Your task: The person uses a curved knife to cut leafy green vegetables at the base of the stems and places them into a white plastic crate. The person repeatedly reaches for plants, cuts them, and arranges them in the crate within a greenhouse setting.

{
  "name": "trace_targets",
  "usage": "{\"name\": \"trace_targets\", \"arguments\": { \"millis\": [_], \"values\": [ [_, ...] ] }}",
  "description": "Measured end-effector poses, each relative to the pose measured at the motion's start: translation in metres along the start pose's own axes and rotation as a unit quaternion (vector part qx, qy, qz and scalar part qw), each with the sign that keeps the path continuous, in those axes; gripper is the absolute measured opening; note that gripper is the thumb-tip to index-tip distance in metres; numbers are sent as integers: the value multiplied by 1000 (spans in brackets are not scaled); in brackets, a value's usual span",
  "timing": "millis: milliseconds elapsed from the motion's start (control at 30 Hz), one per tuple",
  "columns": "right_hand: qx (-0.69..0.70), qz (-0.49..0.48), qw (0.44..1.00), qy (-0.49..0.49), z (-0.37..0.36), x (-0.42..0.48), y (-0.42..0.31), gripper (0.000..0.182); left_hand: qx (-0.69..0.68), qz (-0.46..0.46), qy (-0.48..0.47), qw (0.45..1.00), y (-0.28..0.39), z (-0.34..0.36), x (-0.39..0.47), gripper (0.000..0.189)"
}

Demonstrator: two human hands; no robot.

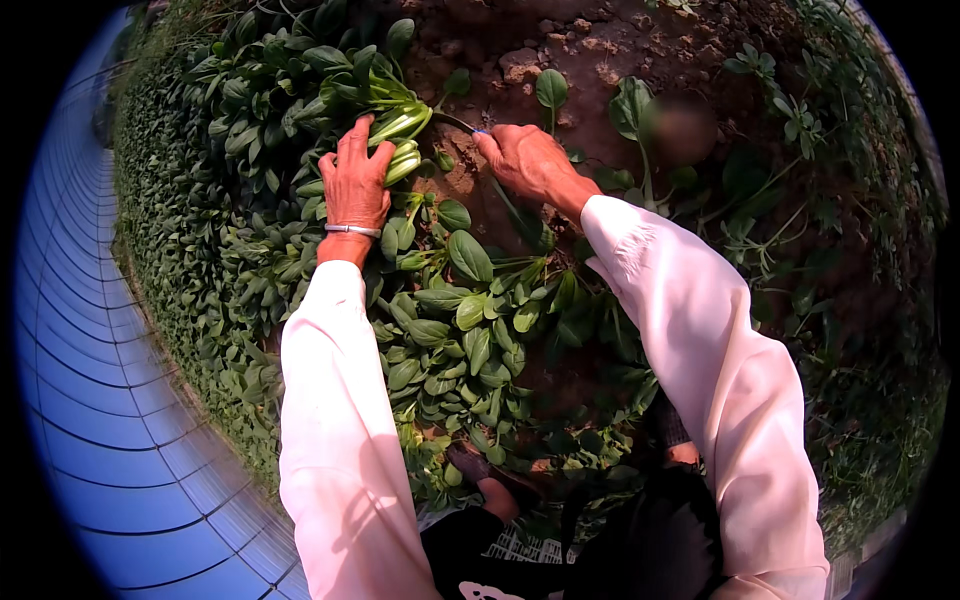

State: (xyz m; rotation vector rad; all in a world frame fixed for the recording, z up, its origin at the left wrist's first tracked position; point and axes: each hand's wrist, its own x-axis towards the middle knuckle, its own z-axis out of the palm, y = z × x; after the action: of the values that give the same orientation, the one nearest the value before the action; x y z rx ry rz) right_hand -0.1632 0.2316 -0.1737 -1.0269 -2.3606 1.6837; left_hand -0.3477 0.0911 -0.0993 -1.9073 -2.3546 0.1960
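Observation:
My left hand, with a pale band on the wrist, grips cut-looking bok choy by its pale green stalks. The stalk bases point right, towards my other hand, and dark leaves spread up and left. A second stalk base shows below, beside the thumb. My right hand is closed around the handle of a small curved sickle; a bit of blue shows where the blade begins. The blade reaches left to the bok choy base; whether it touches is hard to tell. Most of the handle is hidden in the fist.
Dense bok choy fills the left side. Smaller plants grow between my arms. Bare brown soil with clods lies ahead, and weeds stand right. A shoe and a white plastic crate are below. Greenhouse film curves at left.

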Motion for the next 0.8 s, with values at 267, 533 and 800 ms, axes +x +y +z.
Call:
{"name": "trace_targets", "arguments": {
  "millis": [267, 533, 800],
  "values": [
    [-9, -24, 998, 60, 9, 8, -14, 50, 60, 33, -26, 997, 0, 3, -6, 48],
    [8, -6, 1000, 13, 16, 27, -15, 53, 44, 42, -32, 998, -3, 4, -3, 54],
    [-60, 60, 995, -53, 10, 36, -40, 51, 88, -81, -65, 991, 8, -1, 22, 76]
  ]
}}
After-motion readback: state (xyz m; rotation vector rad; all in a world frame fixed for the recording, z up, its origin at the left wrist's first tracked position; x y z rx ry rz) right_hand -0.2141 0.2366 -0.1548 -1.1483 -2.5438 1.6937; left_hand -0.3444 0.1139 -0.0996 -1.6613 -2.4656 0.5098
